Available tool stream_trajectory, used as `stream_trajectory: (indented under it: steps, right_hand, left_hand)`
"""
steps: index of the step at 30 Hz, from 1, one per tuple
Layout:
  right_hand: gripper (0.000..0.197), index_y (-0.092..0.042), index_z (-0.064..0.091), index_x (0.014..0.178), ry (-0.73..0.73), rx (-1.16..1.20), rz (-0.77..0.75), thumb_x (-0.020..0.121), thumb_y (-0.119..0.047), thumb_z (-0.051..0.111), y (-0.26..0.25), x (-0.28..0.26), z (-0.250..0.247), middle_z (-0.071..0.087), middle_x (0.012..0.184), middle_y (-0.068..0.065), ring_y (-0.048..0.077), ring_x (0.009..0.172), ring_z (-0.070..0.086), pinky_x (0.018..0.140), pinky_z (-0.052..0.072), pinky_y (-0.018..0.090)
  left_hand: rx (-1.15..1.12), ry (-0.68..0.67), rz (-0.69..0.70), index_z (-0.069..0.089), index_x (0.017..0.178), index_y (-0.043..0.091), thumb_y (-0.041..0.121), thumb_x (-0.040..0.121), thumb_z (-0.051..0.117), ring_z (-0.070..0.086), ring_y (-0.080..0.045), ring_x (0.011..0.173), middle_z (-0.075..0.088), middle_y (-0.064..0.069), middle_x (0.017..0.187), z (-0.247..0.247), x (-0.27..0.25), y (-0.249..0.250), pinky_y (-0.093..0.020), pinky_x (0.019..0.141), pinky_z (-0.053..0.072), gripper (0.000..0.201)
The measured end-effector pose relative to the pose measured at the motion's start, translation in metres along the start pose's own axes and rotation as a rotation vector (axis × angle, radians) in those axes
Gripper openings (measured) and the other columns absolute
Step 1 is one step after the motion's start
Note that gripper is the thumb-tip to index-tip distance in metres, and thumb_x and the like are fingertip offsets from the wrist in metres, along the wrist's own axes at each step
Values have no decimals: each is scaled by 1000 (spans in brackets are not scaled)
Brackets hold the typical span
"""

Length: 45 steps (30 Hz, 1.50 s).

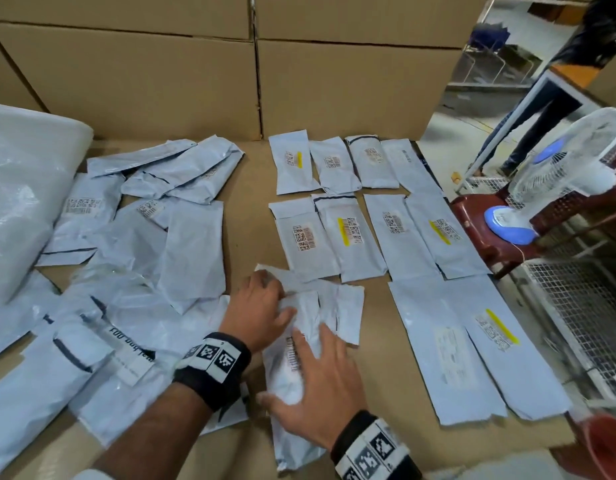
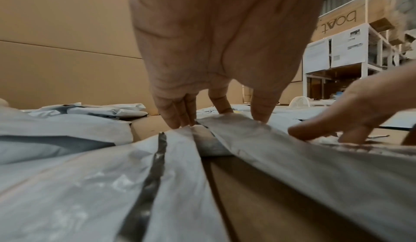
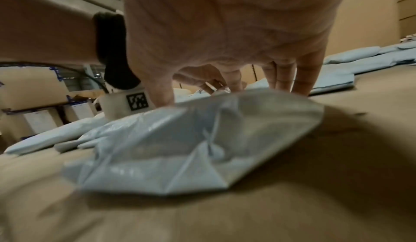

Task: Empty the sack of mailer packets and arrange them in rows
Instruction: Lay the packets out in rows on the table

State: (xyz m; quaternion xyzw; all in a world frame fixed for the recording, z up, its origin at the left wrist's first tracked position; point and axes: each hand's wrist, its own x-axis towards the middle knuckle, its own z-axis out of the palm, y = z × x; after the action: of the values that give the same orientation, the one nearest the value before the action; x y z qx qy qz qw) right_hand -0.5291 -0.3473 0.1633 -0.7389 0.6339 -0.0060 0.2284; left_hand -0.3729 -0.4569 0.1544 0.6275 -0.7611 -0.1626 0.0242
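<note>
Grey-white mailer packets cover a cardboard surface. A loose pile [image 1: 154,237] lies on the left beside the big white sack [image 1: 19,188]. On the right the packets form rows: a back row [image 1: 292,164], a middle row [image 1: 351,233], and two larger ones in front [image 1: 448,351]. At the front centre my right hand [image 1: 317,382] lies flat, fingers spread, on a barcoded packet [image 1: 292,441]. My left hand [image 1: 261,306] presses its straight fingertips [image 2: 180,119] onto the packets just beyond [image 1: 344,310]. The right wrist view shows that hand [image 3: 225,41] pressing the crumpled packet [image 3: 202,139].
Tall cardboard boxes [image 1: 161,81] wall off the back. Past the right edge, a white fan [image 1: 569,161] stands on a red stool [image 1: 479,230] beside a wire mesh cage [image 1: 583,306]. A person [image 1: 541,109] stands at the back right. A red bucket [image 1: 607,448] sits at the lower right.
</note>
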Motion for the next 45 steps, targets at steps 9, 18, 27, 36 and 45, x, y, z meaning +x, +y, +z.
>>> stream_trajectory:
  steps: [9, 18, 27, 36, 45]
  right_hand:
    - [98, -35, 26, 155, 86, -37, 7, 66, -68, 52, 24, -31, 16, 28, 159, 18, 38, 142, 34, 109, 40, 50]
    - [83, -34, 40, 145, 226, 28, 71, 67, -50, 60, 65, -60, -4, 42, 145, 8, 29, 126, 45, 98, 47, 41]
    - [79, -27, 28, 157, 374, 41, 205, 85, -52, 51, 113, -46, -11, 27, 157, 19, 36, 138, 36, 107, 42, 49]
    - [76, -25, 24, 158, 382, 35, 117, 94, -62, 39, 111, -38, -4, 20, 163, 19, 35, 149, 23, 122, 20, 49]
    - [87, -24, 12, 161, 169, -7, -227, 91, -48, 59, 37, 2, 7, 11, 165, 20, 36, 153, 14, 125, 16, 47]
  left_hand:
    - [-119, 93, -79, 62, 116, 29, 37, 84, 33, 54, -30, 115, 52, -7, 133, 11, -19, 10, -45, 90, 51, 44]
    - [-54, 117, -32, 59, 125, 32, 26, 76, 63, 50, -33, 120, 51, -3, 142, 23, -27, 28, -46, 100, 44, 50]
    - [-19, 270, 96, 70, 91, 25, 19, 79, 72, 56, -25, 93, 65, 3, 112, 27, -26, 24, -37, 76, 48, 14]
    - [-8, 235, 88, 64, 88, 26, 12, 84, 66, 57, -21, 98, 59, 7, 118, 27, -49, 14, -39, 71, 52, 15]
    - [-144, 207, 69, 65, 106, 27, 25, 82, 72, 56, -13, 110, 56, 7, 123, 11, -83, -10, -29, 85, 51, 25]
